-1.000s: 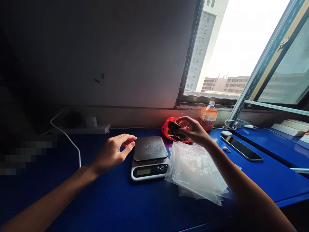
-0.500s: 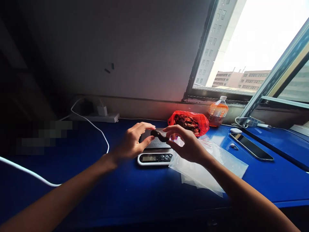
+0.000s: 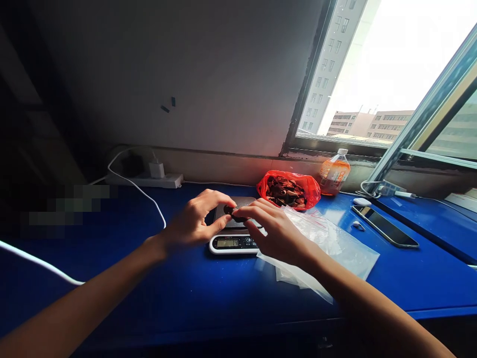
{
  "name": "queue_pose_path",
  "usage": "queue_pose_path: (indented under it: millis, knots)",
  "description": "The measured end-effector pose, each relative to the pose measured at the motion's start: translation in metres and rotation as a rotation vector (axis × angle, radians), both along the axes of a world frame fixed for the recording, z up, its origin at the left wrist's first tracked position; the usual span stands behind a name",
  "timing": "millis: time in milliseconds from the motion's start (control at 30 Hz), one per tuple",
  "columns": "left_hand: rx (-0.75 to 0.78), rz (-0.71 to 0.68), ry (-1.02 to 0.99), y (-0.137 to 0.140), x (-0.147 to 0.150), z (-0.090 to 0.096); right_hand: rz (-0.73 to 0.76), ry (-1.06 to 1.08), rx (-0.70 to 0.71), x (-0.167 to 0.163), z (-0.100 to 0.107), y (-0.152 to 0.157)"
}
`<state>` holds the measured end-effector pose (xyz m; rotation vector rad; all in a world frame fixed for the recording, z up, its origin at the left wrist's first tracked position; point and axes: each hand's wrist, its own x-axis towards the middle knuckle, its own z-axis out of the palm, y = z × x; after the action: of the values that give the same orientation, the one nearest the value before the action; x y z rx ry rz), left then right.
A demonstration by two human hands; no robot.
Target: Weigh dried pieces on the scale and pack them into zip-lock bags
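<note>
Over the digital kitchen scale [image 3: 213,247] I hold a small dark brown curved piece [image 3: 237,218], dried-looking. My left hand [image 3: 201,216] pinches its left end between thumb and fingers. From the other side, the fingers of my right hand [image 3: 281,233] close on it and cover much of it. Lit digits show on the scale's display, too small to read surely; its metal plate is partly behind my hands. Beneath my right hand and forearm lie clear plastic zip bags [image 3: 350,253]. Behind the scale, a red plastic bag [image 3: 315,191] stands open with many similar dark pieces inside.
An orange drink bottle [image 3: 333,174] stands by the window beside the red bag. To the right lie a phone [image 3: 385,227], a white earbud [image 3: 357,225] and its case [image 3: 361,202]. A power strip [image 3: 169,180] and white cable [image 3: 143,193] are at the back left.
Both hands have shifted slightly left and down with the dark piece. My right fingers have slid further over it, so less of it shows. The view has moved a little.
</note>
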<state>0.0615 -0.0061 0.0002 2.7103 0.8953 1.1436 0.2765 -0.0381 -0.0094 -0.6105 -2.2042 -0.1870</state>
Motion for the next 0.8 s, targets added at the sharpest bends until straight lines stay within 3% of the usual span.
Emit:
queue_pose_path:
  millis: [133, 267, 367, 467, 567, 667, 800]
  knots:
    - [0.010, -0.040, 0.048, -0.001, -0.003, 0.002, 0.013, -0.051, 0.030, -0.001, 0.000, -0.003]
    - [0.053, 0.018, 0.063, 0.001, -0.005, -0.001, -0.046, -0.127, 0.015, 0.014, 0.005, 0.005]
    - [0.060, 0.084, 0.042, 0.010, -0.005, -0.008, -0.220, -0.050, -0.023, 0.043, 0.010, 0.024]
    - [0.051, 0.135, 0.059, 0.023, -0.002, -0.011, -0.528, 0.061, -0.114, 0.079, 0.008, 0.052]
    - [0.035, 0.165, 0.129, 0.031, 0.007, -0.007, -0.738, -0.005, -0.217, 0.105, 0.000, 0.081]
    - [0.038, 0.174, 0.220, 0.032, 0.018, -0.001, -0.828, -0.201, -0.296, 0.110, -0.007, 0.104]
    - [0.060, 0.209, 0.304, 0.033, 0.028, 0.000, -0.805, -0.342, -0.321, 0.102, -0.012, 0.129]
